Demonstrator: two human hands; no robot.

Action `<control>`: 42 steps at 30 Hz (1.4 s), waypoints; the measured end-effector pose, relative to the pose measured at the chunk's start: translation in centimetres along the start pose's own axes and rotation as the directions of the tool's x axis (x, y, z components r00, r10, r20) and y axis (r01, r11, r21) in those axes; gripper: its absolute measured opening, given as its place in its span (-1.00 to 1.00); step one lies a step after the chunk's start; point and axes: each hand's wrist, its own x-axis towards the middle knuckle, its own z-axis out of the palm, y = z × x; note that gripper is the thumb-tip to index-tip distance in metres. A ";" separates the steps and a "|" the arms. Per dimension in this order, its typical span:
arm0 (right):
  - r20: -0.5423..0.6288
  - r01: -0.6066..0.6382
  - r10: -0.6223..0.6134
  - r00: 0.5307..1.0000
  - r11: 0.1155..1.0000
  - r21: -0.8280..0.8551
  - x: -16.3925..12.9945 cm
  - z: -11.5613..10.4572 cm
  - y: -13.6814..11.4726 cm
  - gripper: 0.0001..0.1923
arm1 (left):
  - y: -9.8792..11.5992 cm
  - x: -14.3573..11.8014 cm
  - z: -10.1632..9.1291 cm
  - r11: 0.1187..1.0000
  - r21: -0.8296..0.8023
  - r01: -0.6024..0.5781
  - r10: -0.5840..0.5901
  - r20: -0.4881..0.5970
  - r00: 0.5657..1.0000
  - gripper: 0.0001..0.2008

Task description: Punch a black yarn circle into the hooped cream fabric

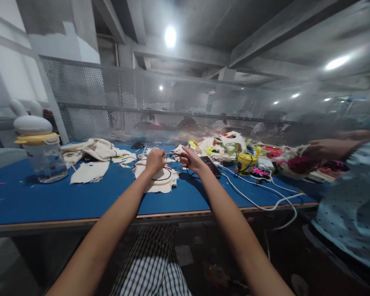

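Observation:
My left hand (156, 160) is closed just above a piece of white cloth stretched in a round embroidery hoop (154, 187); whatever is between its fingers is hidden. A curved line of black yarn (165, 177) lies on the cloth. Just to the right, my right hand (190, 159) is raised off the table with its fingers curled in a pinch. Dark yarn runs at its fingertips and hangs below them. A dark phone (210, 166) lies beside that hand, partly behind the wrist.
A clear bottle (45, 158) with a yellow-and-white lid stands left, near crumpled white cloth (95, 150). Right are colourful yarn and cloth scraps (231, 142), a yellow container (246, 163) and white cables (253, 203). A co-worker's arm (336, 148) reaches in there. Mesh panel (172, 102) behind.

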 end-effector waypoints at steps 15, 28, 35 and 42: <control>0.002 0.135 -0.136 0.991 0.983 -0.122 -0.2 -0.2 0.3 -0.76 | 0.2 -0.2 -0.4 0.999 -0.040 -0.008 0.007 -0.024 1.000 -0.87; -0.376 0.281 -0.402 0.835 0.898 -0.338 1.3 -0.9 1.4 -0.90 | 0.3 -0.1 -0.4 0.999 -0.031 -0.035 0.034 -0.031 0.999 -0.88; -0.473 0.289 -0.434 0.766 0.891 -0.350 1.7 -0.8 1.3 -0.89 | 0.5 0.0 -0.4 0.999 -0.023 -0.024 0.024 -0.019 1.000 -0.87; -0.478 0.285 -0.474 0.740 0.864 -0.415 2.0 -0.9 1.5 -0.87 | 0.6 0.0 -0.4 0.998 -0.056 -0.010 0.009 -0.028 1.000 -0.86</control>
